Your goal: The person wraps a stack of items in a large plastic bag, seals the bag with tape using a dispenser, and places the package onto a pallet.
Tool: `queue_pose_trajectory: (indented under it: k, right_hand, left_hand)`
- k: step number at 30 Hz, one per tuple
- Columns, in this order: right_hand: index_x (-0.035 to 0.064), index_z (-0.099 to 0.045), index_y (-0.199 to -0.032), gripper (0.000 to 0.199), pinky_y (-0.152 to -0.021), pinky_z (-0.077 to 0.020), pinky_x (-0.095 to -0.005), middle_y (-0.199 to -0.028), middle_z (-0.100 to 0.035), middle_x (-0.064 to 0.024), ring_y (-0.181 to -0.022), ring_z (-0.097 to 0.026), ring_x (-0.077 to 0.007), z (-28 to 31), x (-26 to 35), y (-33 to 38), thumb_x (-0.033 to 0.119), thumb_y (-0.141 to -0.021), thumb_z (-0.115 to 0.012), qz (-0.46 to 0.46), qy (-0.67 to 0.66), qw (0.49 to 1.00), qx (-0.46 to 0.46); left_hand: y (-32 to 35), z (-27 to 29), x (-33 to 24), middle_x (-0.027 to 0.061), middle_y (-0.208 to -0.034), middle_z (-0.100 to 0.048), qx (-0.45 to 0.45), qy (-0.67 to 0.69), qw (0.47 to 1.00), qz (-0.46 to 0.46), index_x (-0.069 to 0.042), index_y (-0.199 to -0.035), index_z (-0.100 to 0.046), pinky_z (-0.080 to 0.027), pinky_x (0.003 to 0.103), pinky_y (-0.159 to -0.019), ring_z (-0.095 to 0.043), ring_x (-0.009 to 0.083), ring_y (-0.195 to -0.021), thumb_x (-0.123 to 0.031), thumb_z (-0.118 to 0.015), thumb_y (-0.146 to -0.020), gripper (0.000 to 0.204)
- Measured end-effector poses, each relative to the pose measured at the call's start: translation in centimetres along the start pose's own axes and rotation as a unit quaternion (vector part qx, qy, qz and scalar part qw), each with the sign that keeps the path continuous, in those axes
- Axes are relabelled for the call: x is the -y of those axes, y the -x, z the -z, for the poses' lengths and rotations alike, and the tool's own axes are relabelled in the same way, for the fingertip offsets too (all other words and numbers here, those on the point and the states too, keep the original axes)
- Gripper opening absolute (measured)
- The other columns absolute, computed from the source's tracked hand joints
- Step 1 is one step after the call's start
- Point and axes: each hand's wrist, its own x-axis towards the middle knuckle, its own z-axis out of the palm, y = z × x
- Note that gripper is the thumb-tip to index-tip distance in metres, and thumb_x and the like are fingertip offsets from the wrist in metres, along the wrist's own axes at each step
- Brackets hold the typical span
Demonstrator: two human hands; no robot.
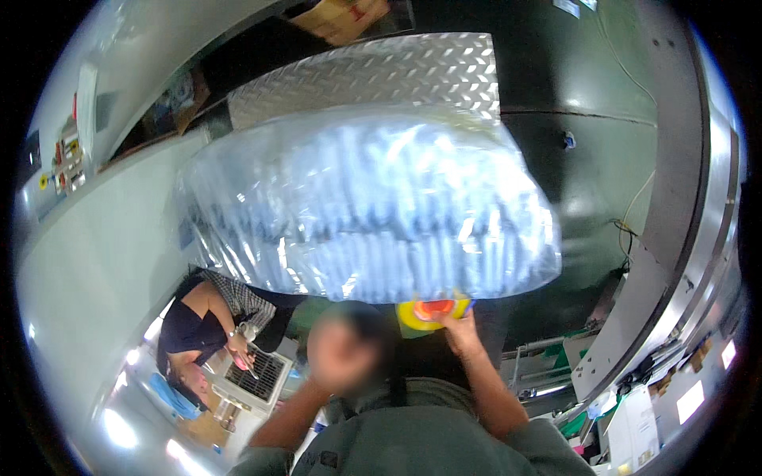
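Note:
A large clear plastic bag (pixel 373 206) packed with rows of light-blue items lies across the middle of the view. Its near edge is close to both of my hands. My right hand (pixel 459 329) is closed on a yellow tape roll (pixel 413 317) with an orange-red centre, held against or just below the bag's near edge. Left of it, my left hand (pixel 337 353) is blurred, and its fingers cannot be made out.
Patterned metal plate (pixel 365 75) shows beyond the bag. At the left, another person (pixel 198 325) works beside a white crate-like box (pixel 258 377). A long grey machine edge (pixel 675 159) runs down the right, with cables on the dark green floor (pixel 579 166).

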Motion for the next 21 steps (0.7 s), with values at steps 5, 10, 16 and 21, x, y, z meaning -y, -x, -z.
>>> queue_pose_trajectory:
  k: [5,10,16,21]
  right_hand:
    - [0.0060,-0.052,-0.119,0.046,-0.094,-0.0478,-0.0381,-0.111,-0.061,-0.0069,-0.104,-0.060,-0.0225,1.5,-1.0,-0.5,0.004,-0.078,-0.072,-0.008,0.082,0.996,-0.034]
    - [0.0044,-0.048,-0.129,0.051,-0.093,-0.0477,-0.0372,-0.117,-0.061,-0.0088,-0.107,-0.060,-0.0224,1.2,1.3,0.7,0.015,-0.084,-0.071,-0.013,0.300,0.954,-0.029]
    - [0.0016,-0.066,-0.094,0.023,-0.061,-0.0493,-0.0307,-0.073,-0.066,-0.0084,-0.064,-0.063,-0.0199,-21.7,8.5,5.1,0.008,-0.074,-0.077,0.125,0.764,0.632,0.030]
    - [-0.0008,-0.059,-0.117,0.053,-0.092,-0.0451,-0.0380,-0.116,-0.060,-0.0164,-0.108,-0.059,-0.0291,-43.3,4.2,-9.4,0.024,-0.075,-0.080,0.499,0.757,0.390,0.163]
  left_hand:
    - [2.5,-6.5,11.0,0.0125,-0.115,-0.059,0.106,0.070,0.963,0.236,-0.003,-0.122,-0.055,-0.048,0.035,-0.090,-0.056,0.0225,-0.108,-0.019,-0.079,-0.072,0.057]
    - [-1.2,-8.4,13.5,0.0137,-0.124,-0.058,0.173,0.441,0.796,0.377,0.000,-0.129,-0.050,-0.042,0.037,-0.100,-0.052,0.0247,-0.118,-0.039,-0.086,-0.066,0.083]
    - [1.1,-4.7,18.6,0.0114,-0.122,-0.059,0.157,0.376,0.884,0.230,-0.004,-0.129,-0.051,-0.042,0.036,-0.099,-0.055,0.0246,-0.115,-0.031,-0.087,-0.064,0.079]
    - [5.4,5.7,24.5,0.0085,-0.113,-0.065,-0.028,0.497,0.839,0.221,-0.002,-0.121,-0.058,-0.045,0.035,-0.096,-0.061,0.0213,-0.104,-0.026,-0.084,-0.068,0.063]
